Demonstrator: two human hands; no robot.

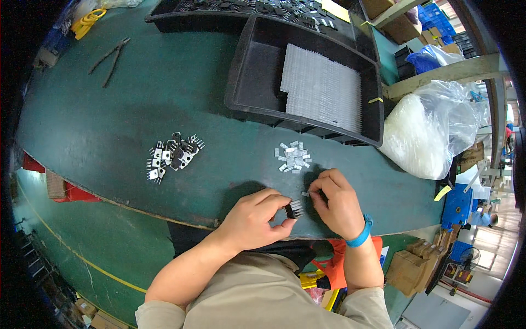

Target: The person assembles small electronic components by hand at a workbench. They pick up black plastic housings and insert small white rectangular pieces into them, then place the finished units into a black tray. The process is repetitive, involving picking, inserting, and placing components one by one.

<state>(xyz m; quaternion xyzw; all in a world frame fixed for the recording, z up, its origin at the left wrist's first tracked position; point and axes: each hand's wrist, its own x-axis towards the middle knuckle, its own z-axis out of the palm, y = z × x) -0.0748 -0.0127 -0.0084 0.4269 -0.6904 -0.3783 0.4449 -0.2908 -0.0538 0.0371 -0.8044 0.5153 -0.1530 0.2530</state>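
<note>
Head view: I look down on a green counter (219,148) with two bare hands working near its front edge. The left hand (256,216) is closed in a pinch: thumb and fingers grip a short row of black components (294,209), with the metal leads set side by side and directed toward the right. The right hand (338,204) is also closed, its fingertips gripping one small translucent piece (305,193) just above the counter. I read this piece as near the row but apart from it. A blue band (360,233) encircles the right wrist.

Forward of the right hand, I locate a loose pile of translucent pieces (293,157). To the left, well apart, lies a heap of three-lead components (174,155), black with silver faces.

Beyond the translucent pile stands a black tray (236,71), which holds closely packed clear strips (323,88) toward its right side. Behind it, a second black tray (192,22) contains many loose black components. Pliers (115,57) lie at the far left, handles apart. A transparent bag (419,129) with white contents sits right of the near tray.
</note>
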